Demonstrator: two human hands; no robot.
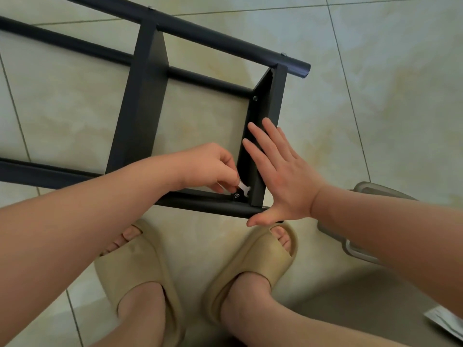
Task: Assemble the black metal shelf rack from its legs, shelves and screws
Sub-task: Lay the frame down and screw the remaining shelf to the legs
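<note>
The rack (150,96) lies on its side on the tiled floor (375,96), with the end shelf (265,136) under the flat fingers (265,144) of the right hand (283,176). Just left of those fingers, the left hand (210,166) pinches a small wrench (244,187) onto a screw (237,195) in the corner where the shelf meets the near leg (200,204). Behind the fingertips a second screw (255,98) sits in the same shelf; nearer than the thumb are two slippered feet (250,266).

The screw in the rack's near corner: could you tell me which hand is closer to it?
Left. The left hand pinches a small white tool right at the screw. The right hand lies flat and open against the end shelf, just beyond it.
</note>
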